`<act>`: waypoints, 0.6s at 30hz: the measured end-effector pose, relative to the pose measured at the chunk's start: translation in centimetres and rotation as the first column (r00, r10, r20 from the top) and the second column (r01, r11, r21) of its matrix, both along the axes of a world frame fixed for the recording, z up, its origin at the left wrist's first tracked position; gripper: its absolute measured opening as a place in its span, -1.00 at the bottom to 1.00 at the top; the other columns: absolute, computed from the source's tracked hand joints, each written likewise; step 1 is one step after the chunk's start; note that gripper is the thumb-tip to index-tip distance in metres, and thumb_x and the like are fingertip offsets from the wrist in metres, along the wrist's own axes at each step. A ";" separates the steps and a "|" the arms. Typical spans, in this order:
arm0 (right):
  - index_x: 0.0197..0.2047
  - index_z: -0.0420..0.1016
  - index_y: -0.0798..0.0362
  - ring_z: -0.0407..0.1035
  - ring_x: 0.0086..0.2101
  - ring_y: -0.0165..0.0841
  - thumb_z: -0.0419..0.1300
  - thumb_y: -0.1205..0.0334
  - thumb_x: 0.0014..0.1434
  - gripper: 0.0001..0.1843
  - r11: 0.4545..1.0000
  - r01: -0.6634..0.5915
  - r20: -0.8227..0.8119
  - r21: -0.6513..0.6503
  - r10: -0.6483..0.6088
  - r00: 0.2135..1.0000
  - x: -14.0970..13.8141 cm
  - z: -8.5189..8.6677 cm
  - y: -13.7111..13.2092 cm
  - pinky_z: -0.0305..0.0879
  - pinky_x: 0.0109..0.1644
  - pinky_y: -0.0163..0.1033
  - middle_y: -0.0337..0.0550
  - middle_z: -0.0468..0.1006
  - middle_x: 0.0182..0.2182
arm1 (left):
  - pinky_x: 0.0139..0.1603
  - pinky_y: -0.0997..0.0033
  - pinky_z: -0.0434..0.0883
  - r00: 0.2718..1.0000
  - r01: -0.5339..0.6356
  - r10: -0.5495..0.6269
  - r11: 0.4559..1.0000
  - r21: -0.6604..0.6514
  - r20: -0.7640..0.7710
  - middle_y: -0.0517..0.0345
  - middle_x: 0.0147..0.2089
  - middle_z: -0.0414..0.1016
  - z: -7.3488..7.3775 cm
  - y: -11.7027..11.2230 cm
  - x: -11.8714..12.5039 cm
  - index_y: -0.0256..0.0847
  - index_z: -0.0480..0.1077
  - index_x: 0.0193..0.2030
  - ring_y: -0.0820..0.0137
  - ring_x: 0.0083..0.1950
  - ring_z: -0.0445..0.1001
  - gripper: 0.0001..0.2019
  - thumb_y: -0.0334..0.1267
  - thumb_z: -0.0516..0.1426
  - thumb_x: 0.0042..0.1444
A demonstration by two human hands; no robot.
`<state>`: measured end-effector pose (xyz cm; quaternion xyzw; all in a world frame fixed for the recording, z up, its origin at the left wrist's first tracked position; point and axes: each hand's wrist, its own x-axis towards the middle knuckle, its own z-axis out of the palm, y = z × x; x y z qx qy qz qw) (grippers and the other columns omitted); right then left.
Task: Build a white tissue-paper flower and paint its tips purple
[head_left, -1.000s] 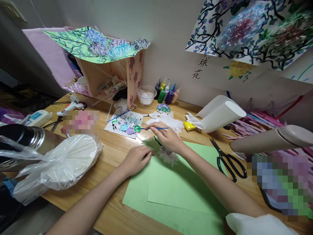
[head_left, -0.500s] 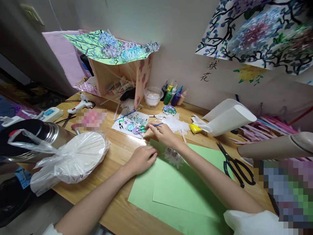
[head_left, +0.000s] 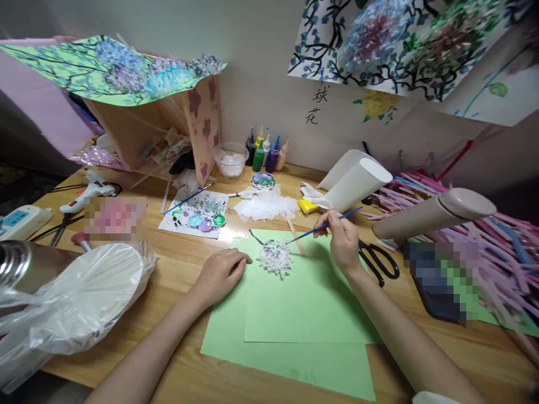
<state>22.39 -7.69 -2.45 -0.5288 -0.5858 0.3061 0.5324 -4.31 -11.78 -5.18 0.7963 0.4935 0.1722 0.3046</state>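
My right hand (head_left: 342, 241) is closed on a thin blue paintbrush (head_left: 314, 230), its tip at the right edge of a ruffled white paper flower (head_left: 275, 258) with purple-grey tints. That flower sits on green paper (head_left: 311, 314), with a short dark painted line above it. My left hand (head_left: 221, 275) lies on the left edge of the green sheets, fingers loosely stretched and holding nothing. Beyond it rests a paint-spotted white sheet (head_left: 189, 229) bearing small lids of blue, purple and green paint. Another blue brush (head_left: 189, 198) lies across that sheet.
Scissors (head_left: 381, 261) and a tan bottle (head_left: 429, 213) stand near my right arm. At the left are a plastic-wrapped round thing (head_left: 105, 286) and a glue gun (head_left: 90, 191). Paint bottles (head_left: 269, 154), a clear bowl (head_left: 231, 161) and torn white paper (head_left: 265, 205) lie at the back.
My right hand has moved the brush from the paint lids rightward and back to the paper flower, uncovering it. My left hand stays on the paper's edge. The view has shifted right.
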 end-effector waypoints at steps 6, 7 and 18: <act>-0.46 0.40 0.07 0.32 -0.43 -0.39 -0.08 0.07 0.31 -0.59 1.000 -0.012 0.119 0.025 0.009 0.993 1.2 -1.6 -2.7 0.22 -0.32 -0.27 -0.17 0.44 -0.49 | -0.14 0.41 0.31 1.000 -0.007 0.007 1.000 0.004 0.020 0.18 -0.22 0.50 -0.7 0.2 -0.3 -0.13 0.43 -0.20 0.37 -0.16 0.44 -0.75 -0.22 -0.07 0.25; -0.44 0.40 0.06 0.32 -0.43 -0.38 -0.09 0.09 0.32 -0.60 0.999 -0.017 0.115 0.040 0.012 0.993 1.1 -1.7 -3.0 0.22 -0.31 -0.26 -0.18 0.45 -0.49 | -0.15 0.41 0.31 0.999 -0.005 0.005 1.000 0.016 0.032 0.18 -0.22 0.49 -0.7 0.1 -0.3 -0.13 0.43 -0.20 0.38 -0.17 0.44 -0.76 -0.22 -0.06 0.25; -0.35 0.38 0.05 0.32 -0.36 -0.24 -0.10 0.23 0.30 -0.71 0.923 -0.350 0.534 0.158 0.218 0.817 -1.6 0.8 -4.1 0.31 -0.25 -0.14 -0.04 0.49 -0.42 | -0.11 0.34 0.31 0.972 0.144 -0.220 0.840 0.523 0.086 0.05 -0.10 0.32 5.9 0.2 7.6 -0.08 0.26 0.14 0.33 -0.09 0.33 -0.61 -0.33 0.12 0.15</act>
